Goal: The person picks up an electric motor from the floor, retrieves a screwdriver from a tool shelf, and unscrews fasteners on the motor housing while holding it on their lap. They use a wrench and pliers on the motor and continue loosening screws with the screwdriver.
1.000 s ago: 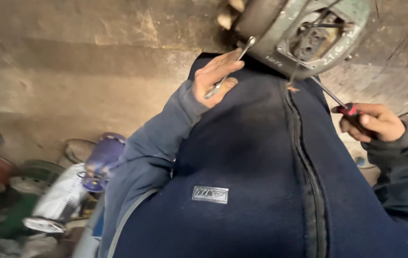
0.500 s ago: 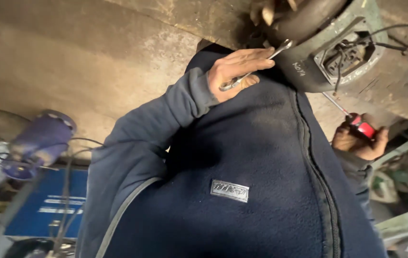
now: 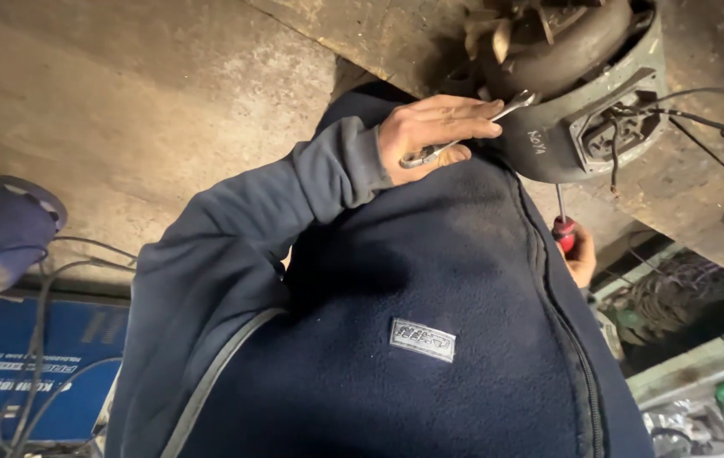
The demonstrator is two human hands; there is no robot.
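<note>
Left hand: fingers curled around a slim silver metal wrench, whose far end touches the rim of the grey-green round metal motor housing. Right hand: closed on the red handle of a thin-shafted screwdriver, just below the housing, its shaft pointing up at the housing's underside. Black wires: trailing from the housing's open terminal box. Navy fleece jacket: below the housing, hiding most of the right hand. Blue board: far left of the housing.
</note>
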